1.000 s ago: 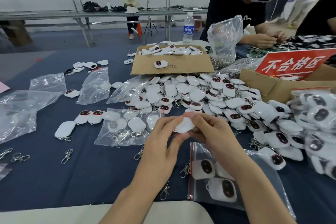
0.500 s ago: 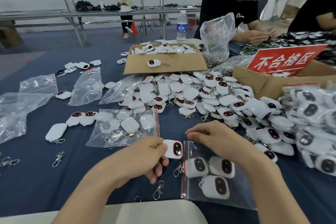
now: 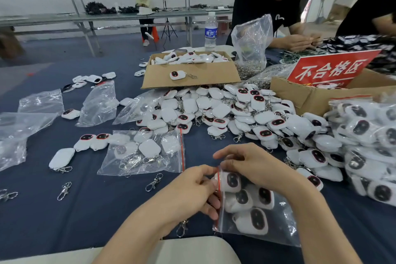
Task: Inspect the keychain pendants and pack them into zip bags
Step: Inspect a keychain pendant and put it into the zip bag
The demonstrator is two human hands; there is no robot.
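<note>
A clear zip bag (image 3: 276, 229) with a red seal strip lies on the blue cloth near me and holds several white pendants with dark oval faces. One white pendant (image 3: 231, 181) sits in the bag's mouth. My left hand (image 3: 192, 193) pinches that pendant at the opening; its metal clasp (image 3: 182, 228) hangs under my palm. My right hand (image 3: 252, 165) pinches the upper edge of the bag's mouth. A big heap of loose pendants (image 3: 225, 113) lies beyond my hands.
Another filled zip bag (image 3: 143, 154) lies left of centre, with loose pendants and clasps (image 3: 154, 182) around it. Empty bags (image 3: 98, 105) lie at far left. Packed bags (image 3: 368, 146) pile up at right. A cardboard box (image 3: 192, 75), a red sign (image 3: 330, 68) and a person working sit behind.
The pendant has gone from my fingertips in the air down to the bag's mouth. My right hand dropped to the bag's opening and took hold of its edge.
</note>
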